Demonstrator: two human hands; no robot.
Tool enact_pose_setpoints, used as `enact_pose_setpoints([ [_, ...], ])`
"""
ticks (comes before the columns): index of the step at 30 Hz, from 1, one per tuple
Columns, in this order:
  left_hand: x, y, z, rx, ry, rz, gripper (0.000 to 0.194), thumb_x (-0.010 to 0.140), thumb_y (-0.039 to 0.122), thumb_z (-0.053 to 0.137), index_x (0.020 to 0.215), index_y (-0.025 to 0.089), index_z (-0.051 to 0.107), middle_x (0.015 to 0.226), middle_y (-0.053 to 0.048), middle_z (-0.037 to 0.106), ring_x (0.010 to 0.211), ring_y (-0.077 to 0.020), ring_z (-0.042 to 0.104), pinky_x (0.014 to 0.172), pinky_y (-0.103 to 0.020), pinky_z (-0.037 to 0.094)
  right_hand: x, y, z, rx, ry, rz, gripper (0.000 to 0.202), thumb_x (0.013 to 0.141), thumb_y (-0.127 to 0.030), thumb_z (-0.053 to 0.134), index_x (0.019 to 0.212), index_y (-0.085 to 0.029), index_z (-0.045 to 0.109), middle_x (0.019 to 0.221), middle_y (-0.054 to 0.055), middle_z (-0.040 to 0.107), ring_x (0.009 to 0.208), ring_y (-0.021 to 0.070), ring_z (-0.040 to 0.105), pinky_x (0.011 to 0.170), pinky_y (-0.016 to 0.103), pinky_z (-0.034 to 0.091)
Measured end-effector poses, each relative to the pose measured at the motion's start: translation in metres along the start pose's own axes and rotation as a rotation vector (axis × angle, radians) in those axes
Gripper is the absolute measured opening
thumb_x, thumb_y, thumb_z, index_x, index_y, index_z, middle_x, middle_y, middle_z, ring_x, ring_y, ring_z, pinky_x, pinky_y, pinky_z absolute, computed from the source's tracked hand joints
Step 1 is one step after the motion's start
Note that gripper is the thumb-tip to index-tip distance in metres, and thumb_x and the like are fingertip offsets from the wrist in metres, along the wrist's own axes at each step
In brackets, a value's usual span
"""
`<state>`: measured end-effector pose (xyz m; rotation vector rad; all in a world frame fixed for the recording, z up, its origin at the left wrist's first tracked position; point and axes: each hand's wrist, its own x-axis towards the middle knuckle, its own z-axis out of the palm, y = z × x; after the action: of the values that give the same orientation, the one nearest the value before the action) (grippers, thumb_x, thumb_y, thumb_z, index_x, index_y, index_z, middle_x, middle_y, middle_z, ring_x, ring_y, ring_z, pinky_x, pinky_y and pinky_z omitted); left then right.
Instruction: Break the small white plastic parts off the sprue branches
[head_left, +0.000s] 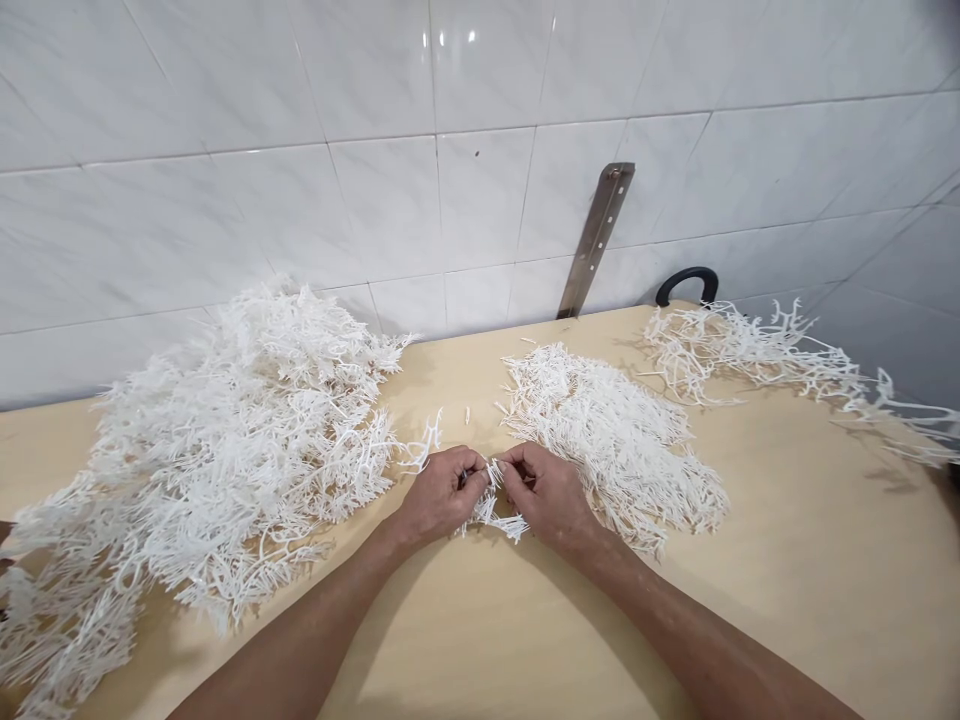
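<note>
My left hand [441, 492] is closed around a branched white plastic sprue [504, 524], with part of it hanging below the fingers. Close on its right, my right hand [553, 498] pinches with thumb and forefinger at the sprue's thin white tips. Exactly what sits between those fingertips is too small to tell. Another bit of branched sprue [425, 447] sticks out just behind my left hand. A heap of small thin white plastic pieces [615, 430] lies beside and beyond my right hand.
A big mound of white branched sprues [262, 440] covers the table's left side. Barer sprue branches [750, 350] lie at the far right, near a black curved handle [688, 282]. A metal strip [598, 240] stands against the tiled wall [382, 210]. The wooden table [825, 560] meets that wall.
</note>
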<state>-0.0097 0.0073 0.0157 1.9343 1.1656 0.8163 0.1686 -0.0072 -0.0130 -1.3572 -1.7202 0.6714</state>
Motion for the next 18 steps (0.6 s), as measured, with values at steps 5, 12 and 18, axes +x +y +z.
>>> enact_pose_setpoints([
  [5,0.001,-0.002,0.000,0.053,0.014,0.044,0.016,0.083,0.016,0.051,0.068,0.018,0.057,0.066,0.002,0.053,0.062,-0.0113,0.047,0.060,-0.024,0.036,-0.001,-0.003,0.006,-0.123,0.132,-0.192,0.017,0.090,-0.021,0.049,0.073,-0.023,0.048,0.070,0.001,0.053,0.063,0.0150,0.051,0.059,0.027,0.041],
  [12,0.000,-0.006,0.001,0.055,0.042,0.072,0.016,0.083,0.013,0.050,0.069,0.018,0.056,0.067,0.002,0.053,0.065,-0.0118,0.049,0.064,-0.024,0.038,-0.001,-0.003,0.012,-0.183,0.214,-0.323,0.020,0.088,-0.013,0.047,0.070,-0.022,0.046,0.068,-0.001,0.048,0.057,0.0116,0.043,0.053,0.024,0.038],
  [18,-0.005,-0.006,0.000,0.015,0.038,0.061,0.015,0.084,0.014,0.050,0.072,0.018,0.059,0.071,0.001,0.056,0.065,-0.0114,0.051,0.063,-0.024,0.039,0.007,0.016,-0.008,-0.163,0.398,-0.038,0.012,0.085,-0.023,0.056,0.073,-0.020,0.055,0.064,0.000,0.057,0.056,0.0144,0.054,0.055,0.027,0.044],
])
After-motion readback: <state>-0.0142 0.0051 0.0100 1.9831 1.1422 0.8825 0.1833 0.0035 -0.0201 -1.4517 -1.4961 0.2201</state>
